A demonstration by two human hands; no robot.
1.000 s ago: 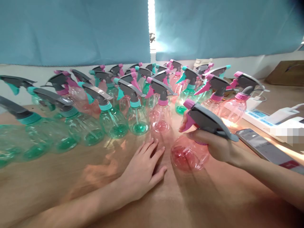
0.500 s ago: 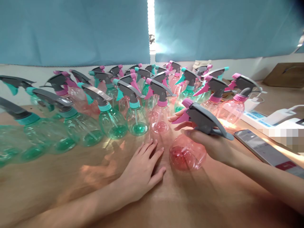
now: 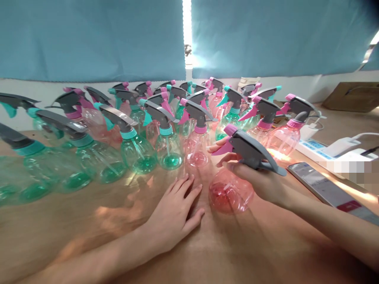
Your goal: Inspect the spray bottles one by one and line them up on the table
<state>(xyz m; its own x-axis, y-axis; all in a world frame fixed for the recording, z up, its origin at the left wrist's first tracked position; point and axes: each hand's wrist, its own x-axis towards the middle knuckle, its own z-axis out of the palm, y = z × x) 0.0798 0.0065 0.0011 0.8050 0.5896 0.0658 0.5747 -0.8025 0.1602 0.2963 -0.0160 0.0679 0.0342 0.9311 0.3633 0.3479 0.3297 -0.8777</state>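
My right hand (image 3: pixel 251 173) is wrapped around the neck of a pink spray bottle (image 3: pixel 229 193) with a grey head and pink trigger. Its fingers show at the trigger side; its base seems to touch the table. My left hand (image 3: pixel 177 211) lies flat on the wooden table (image 3: pixel 124 244), fingers stretched, just left of that bottle and apart from it. Beyond my fingertips stand another pink spray bottle (image 3: pixel 197 148) and a green spray bottle (image 3: pixel 170 152), each with a little liquid at the bottom.
Several more green and pink spray bottles fill the back and left, among them a green one (image 3: pixel 139 154). On the right lie a phone (image 3: pixel 322 189) and a white power strip (image 3: pixel 315 152) with plugs. A brown bag (image 3: pixel 352 96) rests behind them. Blue curtains (image 3: pixel 94 39) hang at the back.
The whole view has shifted slightly, so everything appears a little further left. Both hands keep their poses, with the right still around the pink spray bottle.
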